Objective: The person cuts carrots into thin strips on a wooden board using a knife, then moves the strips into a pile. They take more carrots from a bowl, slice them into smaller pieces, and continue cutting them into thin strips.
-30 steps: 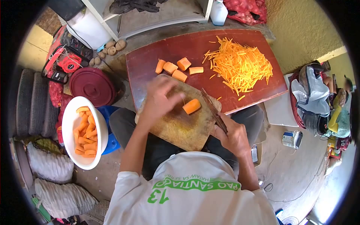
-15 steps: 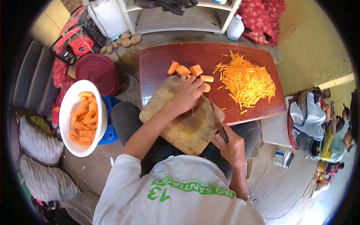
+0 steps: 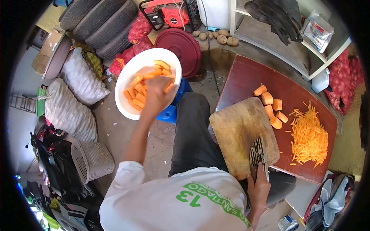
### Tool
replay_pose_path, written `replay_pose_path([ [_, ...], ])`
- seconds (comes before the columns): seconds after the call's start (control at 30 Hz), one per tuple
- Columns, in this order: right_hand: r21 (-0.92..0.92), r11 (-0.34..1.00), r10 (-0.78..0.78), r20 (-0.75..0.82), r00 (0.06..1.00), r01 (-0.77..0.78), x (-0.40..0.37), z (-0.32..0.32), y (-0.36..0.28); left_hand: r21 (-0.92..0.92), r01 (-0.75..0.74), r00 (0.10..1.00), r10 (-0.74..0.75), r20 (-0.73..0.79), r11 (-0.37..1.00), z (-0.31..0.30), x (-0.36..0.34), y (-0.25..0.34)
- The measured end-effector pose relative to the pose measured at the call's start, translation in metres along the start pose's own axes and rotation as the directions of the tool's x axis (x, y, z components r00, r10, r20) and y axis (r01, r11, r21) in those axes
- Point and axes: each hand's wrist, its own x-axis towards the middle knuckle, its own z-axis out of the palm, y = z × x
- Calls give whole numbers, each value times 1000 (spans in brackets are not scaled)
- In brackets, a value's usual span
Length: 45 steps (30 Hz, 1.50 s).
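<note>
My left hand (image 3: 157,92) reaches into a white bowl (image 3: 120,90) among peeled carrot pieces (image 3: 135,81). Its fingers are blurred and partly hidden, so I cannot tell whether they grip a piece. In my right hand (image 3: 259,188) is a knife (image 3: 257,154), its broad dark-and-light patterned blade over the near right part of the wooden cutting board (image 3: 239,131). Short thick carrot chunks (image 3: 268,99) lie beside the board's far right edge. Farther right is a heap of thin carrot strips (image 3: 309,134) on the red-brown table (image 3: 242,82).
The bowl sits on a blue support (image 3: 167,114), beside a dark red round lid (image 3: 185,50). Several potatoes (image 3: 221,39) lie by a white shelf (image 3: 269,46). Tyres (image 3: 110,25), filled sacks (image 3: 71,111) and a plastic basket (image 3: 92,161) stand to the left.
My left hand has left the carrot chunks by the board and is now in the bowl. The view has swung left. My right hand still holds the knife, its blade now showing broadside.
</note>
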Motion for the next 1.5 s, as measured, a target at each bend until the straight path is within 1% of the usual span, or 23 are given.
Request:
replay_pose_path([
  [0.03, -17, 1000, 1, 11, 1000, 0, -3, 3, 2, 80, 102, 988, -110, 109, 992, 3, -10, -47],
  [0.1, -44, 999, 16, 46, 999, -14, -4, 3, 2, 238, 107, 963, -160, 218, 965, -8, -22, -108],
  [0.2, -51, 996, 80, 126, 989, -75, -7, -9, -5, 367, 307, 923, -369, 110, 878, 1, -44, -188],
  [0.27, -25, 990, 139, 195, 971, -136, -8, -14, -6, 295, 460, 845, -514, 143, 838, 2, -52, -229],
  [0.3, -41, 990, 138, 196, 971, -133, -8, -14, -7, 261, 535, 795, -583, 165, 803, 4, -55, -244],
  [0.4, -81, 988, 145, 193, 970, -131, -8, -10, -9, 257, 565, 728, -620, 292, 784, 17, -58, -278],
  [0.47, -94, 983, 170, 179, 969, -155, -8, -7, -12, 354, 545, 702, -645, 303, 760, 19, -45, -272],
  [0.5, -93, 985, 158, 166, 973, -144, -9, -5, -12, 401, 531, 689, -656, 308, 747, 18, -40, -265],
  [0.6, -100, 988, 131, 127, 983, -119, -11, -5, -12, 426, 493, 739, -623, 256, 759, 13, -35, -243],
  [0.7, -109, 988, 125, 120, 985, -112, -12, -10, -12, 155, 589, 775, -609, 170, 793, 10, -30, -233],
  [0.8, -63, 990, 136, 129, 982, -129, -10, -9, -7, -111, 542, 838, -525, 149, 833, -14, -4, -166],
  [0.83, -37, 987, 159, 128, 979, -155, -10, -7, -8, -194, 585, 811, -562, 166, 787, -20, 8, -135],
  [0.93, -24, 988, 153, 112, 982, -152, -7, -2, -6, -451, 482, 876, -429, 222, 751, -13, 22, -73],
  [0.97, -33, 989, 146, 101, 984, -144, -7, -1, -5, -472, 504, 862, -388, 326, 723, -14, 27, -46],
  [1.03, -41, 990, 135, 91, 987, -132, -6, 0, -6, -638, 496, 866, -276, 418, 589, 3, 25, 4],
  [1.13, -34, 993, 116, 62, 991, -114, -6, -1, -10, -794, 490, 865, -91, 493, 358, 33, 18, 85],
  [1.2, -27, 992, 126, 67, 990, -124, -7, -3, -11, -802, 522, 834, 23, 551, 289, 64, 9, 126],
  [1.23, -38, 995, 94, 65, 993, -92, -7, -4, -10, -734, 519, 801, 50, 596, 438, 71, 5, 147],
  [1.3, 6, 996, 94, 49, 994, -94, -12, -6, -8, -556, 435, 731, 83, 677, 708, 64, 6, 190],
  [1.33, 31, 996, 87, 41, 995, -88, -14, -7, -7, -578, 286, 793, 150, 591, 764, 71, -2, 199],
  [1.4, 46, 998, 51, -30, 998, -49, -17, -10, -4, -557, -29, 866, 299, 401, 830, 85, -17, 211],
  [1.43, 58, 998, 37, -70, 997, -33, -19, -7, 0, -596, 68, 863, 252, 437, 800, 84, -22, 217],
  [1.5, 107, 993, 50, -93, 994, -40, -20, -7, 1, -656, 90, 878, 251, 408, 750, 82, -30, 217],
])
